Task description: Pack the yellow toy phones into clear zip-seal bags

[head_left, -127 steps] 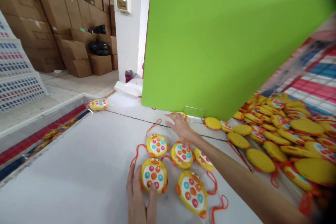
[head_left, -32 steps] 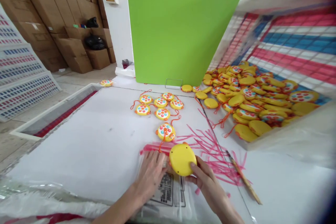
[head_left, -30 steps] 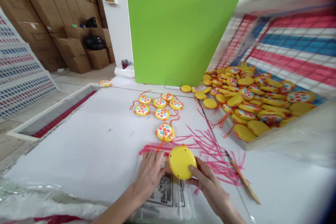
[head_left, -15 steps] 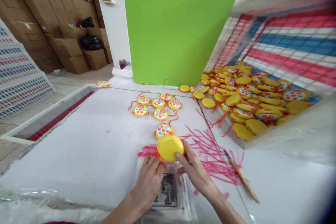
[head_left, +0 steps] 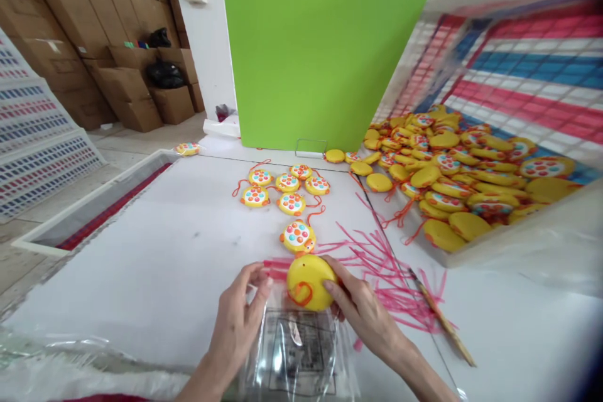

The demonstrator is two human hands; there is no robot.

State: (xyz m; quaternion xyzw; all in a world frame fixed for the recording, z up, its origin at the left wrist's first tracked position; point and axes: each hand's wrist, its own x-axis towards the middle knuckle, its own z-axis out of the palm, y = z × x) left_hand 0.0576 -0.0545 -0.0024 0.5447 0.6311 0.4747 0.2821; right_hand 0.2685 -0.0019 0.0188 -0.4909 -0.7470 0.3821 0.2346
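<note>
1. Right hand (head_left: pixel 370 308) pinches yellow toy (head_left: pixel 306 270) at clear bag's (head_left: pixel 304 358) top end; not inside.
2. Left hand (head_left: pixel 238 308): thumb apart; can't tell if gripping film.
3. Seven loose toys (head_left: pixel 291 203), toy heap (head_left: pixel 459 187) unbagged.

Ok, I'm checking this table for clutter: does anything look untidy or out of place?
The pink strips stand out: they lie scattered at odd angles beside the right hand, with a wooden-handled tool slanting among them. Nothing looks clearly damaged.

A yellow toy (head_left: pixel 315 277) shows its back, orange cord (head_left: pixel 309 292) across, near a clear bag (head_left: pixel 301 355).
</note>
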